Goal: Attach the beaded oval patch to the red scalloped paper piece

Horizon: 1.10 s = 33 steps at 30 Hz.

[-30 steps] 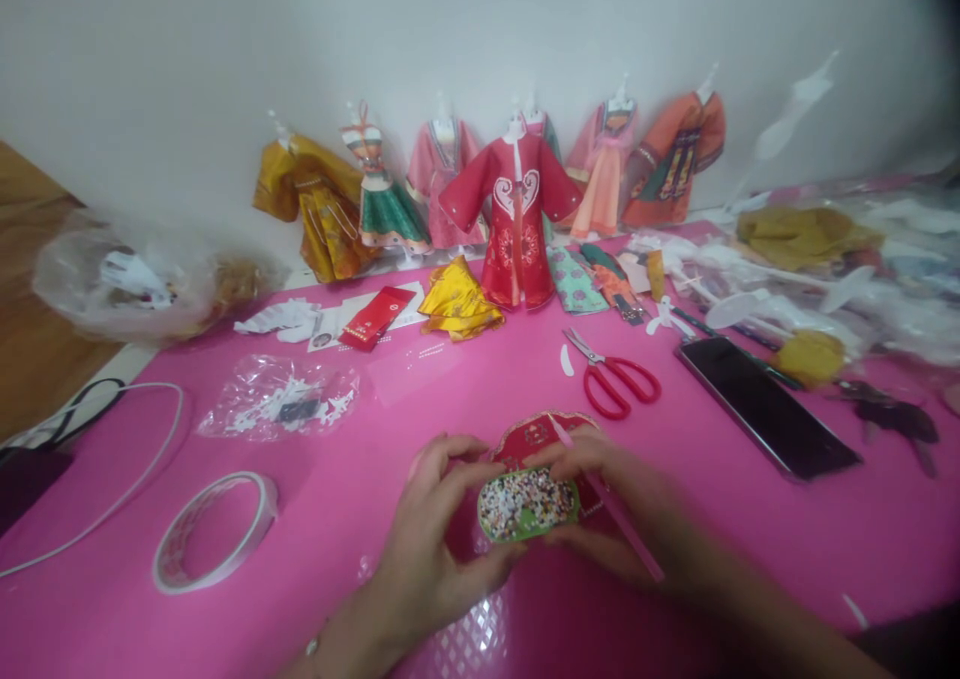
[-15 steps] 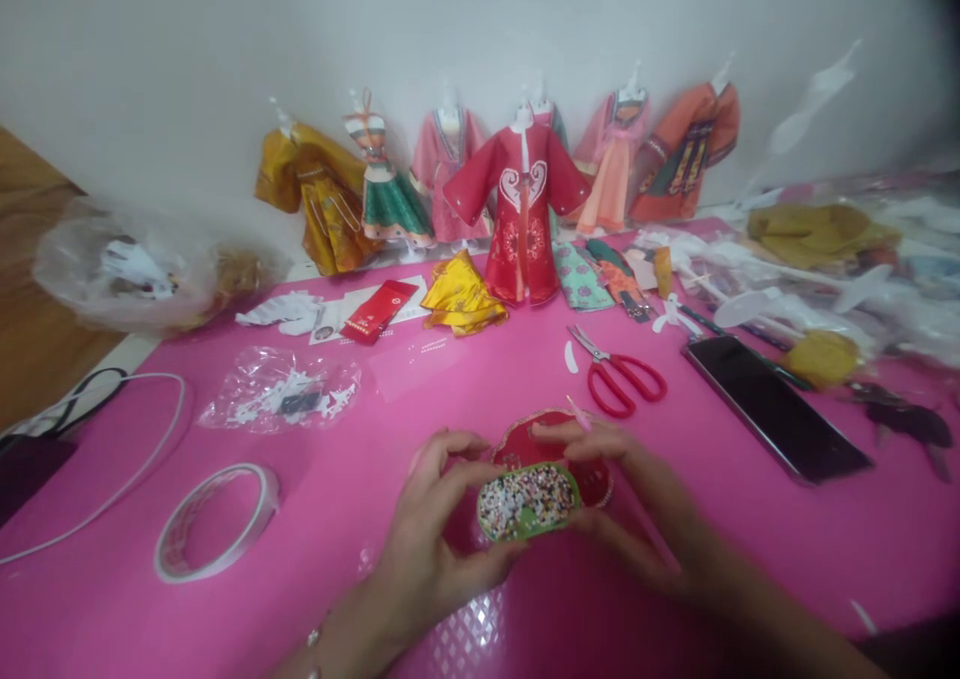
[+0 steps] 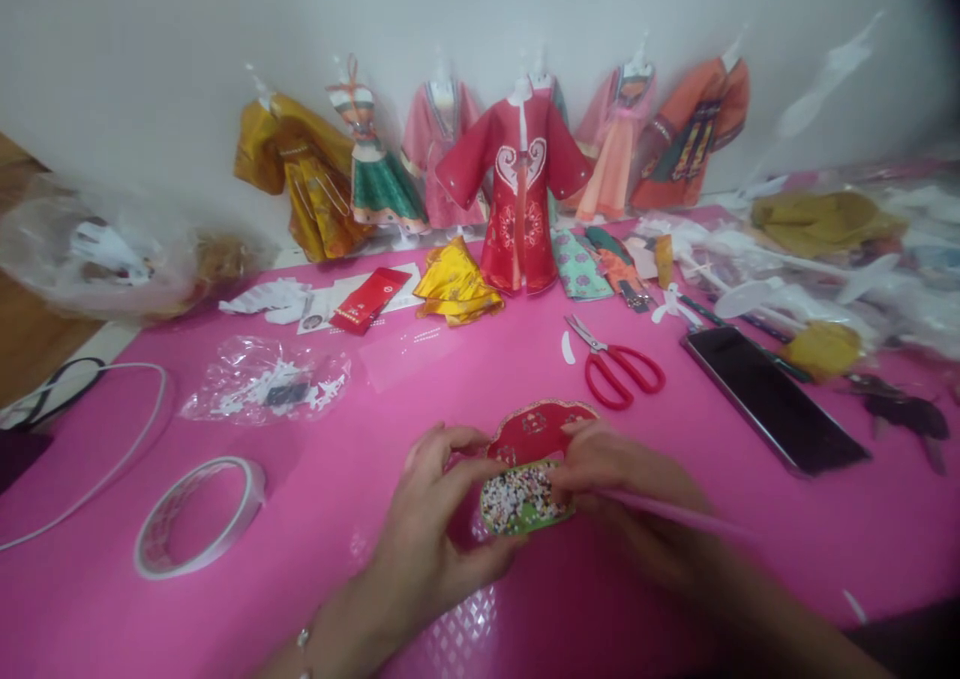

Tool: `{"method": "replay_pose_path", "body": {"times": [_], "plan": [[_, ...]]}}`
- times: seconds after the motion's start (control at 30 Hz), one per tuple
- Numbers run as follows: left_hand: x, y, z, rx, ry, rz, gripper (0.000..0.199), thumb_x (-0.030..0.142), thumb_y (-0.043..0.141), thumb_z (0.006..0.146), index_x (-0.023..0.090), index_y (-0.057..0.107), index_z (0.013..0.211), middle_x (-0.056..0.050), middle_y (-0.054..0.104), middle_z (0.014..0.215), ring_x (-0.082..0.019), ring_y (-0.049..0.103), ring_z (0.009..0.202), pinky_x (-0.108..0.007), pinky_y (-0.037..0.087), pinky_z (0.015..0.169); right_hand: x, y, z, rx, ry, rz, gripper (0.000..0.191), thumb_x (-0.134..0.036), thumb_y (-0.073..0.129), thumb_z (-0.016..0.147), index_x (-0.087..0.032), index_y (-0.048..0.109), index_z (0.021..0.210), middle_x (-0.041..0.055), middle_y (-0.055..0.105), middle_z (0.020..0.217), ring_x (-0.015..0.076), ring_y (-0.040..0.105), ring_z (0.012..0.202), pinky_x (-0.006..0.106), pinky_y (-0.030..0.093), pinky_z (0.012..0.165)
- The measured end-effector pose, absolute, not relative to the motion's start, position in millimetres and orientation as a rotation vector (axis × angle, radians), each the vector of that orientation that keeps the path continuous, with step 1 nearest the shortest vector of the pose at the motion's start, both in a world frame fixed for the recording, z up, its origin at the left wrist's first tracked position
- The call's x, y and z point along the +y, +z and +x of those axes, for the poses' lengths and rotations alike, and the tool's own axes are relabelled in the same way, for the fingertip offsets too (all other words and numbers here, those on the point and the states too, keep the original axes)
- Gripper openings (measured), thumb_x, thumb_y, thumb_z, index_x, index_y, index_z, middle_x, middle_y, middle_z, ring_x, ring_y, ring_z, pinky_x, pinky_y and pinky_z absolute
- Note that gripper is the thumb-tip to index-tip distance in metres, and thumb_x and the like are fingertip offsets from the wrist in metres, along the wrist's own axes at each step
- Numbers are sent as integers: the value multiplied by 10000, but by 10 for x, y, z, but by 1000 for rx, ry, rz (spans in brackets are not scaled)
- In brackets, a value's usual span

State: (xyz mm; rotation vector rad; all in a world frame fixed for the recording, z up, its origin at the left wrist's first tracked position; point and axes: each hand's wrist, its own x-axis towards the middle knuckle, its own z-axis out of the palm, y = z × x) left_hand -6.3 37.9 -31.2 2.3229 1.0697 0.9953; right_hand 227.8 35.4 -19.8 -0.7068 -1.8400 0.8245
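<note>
Centrally: one small green container [image 3: 525,507] of mixed beads, just before a red embroidered piece [image 3: 529,431]. Left hand [image 3: 429,514]: thumb and fingers curved in a partly open clasp around the container's left end. Right hand [image 3: 630,474]: fingers drawn together at the container's right end, a pink stick [image 3: 675,511] held between them. Surface: glossy pink tabletop [image 3: 315,579], bearing a tape roll [image 3: 253,496] on the left, red-handled scissors [image 3: 598,347] and a dark phone [image 3: 776,397] on the right. Rear: a row of miniature robes [image 3: 491,154] before a pale wall [image 3: 480,9]. Far left: one clear plastic bag [image 3: 150,249].
</note>
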Motion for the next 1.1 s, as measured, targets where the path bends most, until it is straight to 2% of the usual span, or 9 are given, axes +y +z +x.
{"method": "replay_pose_path", "body": {"times": [0.13,0.4,0.7,1.1], "plan": [[377,-292,-54,1084,959,2331,462,255,770,748,235,564,1161,-92,498,1195,-286,509,1116,-487,456,935,347,-153,2268,-1960,819,-721,233,-56,563,899,-203,650,1058,32,645,1027,163,578,1019,337,458,911],[374,-281,-38,1101,937,2330,483,252,783,732,237,560,1161,-96,490,1204,-291,502,1123,-479,465,916,343,-251,2212,-1895,843,-779,144,-96,615,882,-213,592,963,8,637,913,175,566,942,362,462,859],[371,-332,-55,1112,968,2333,450,320,761,760,249,571,1161,-91,501,1201,-291,503,1109,-483,458,904,372,-312,2227,-1962,803,-758,130,-119,611,891,-229,599,960,-1,642,905,173,568,953,367,461,893],[377,-347,-36,1121,993,2307,418,327,753,760,245,600,1141,-94,526,1184,-283,526,1083,-463,463,891,369,-307,2227,-2004,793,-739,174,-96,583,885,-236,590,988,16,655,919,201,564,963,409,470,891]]}}
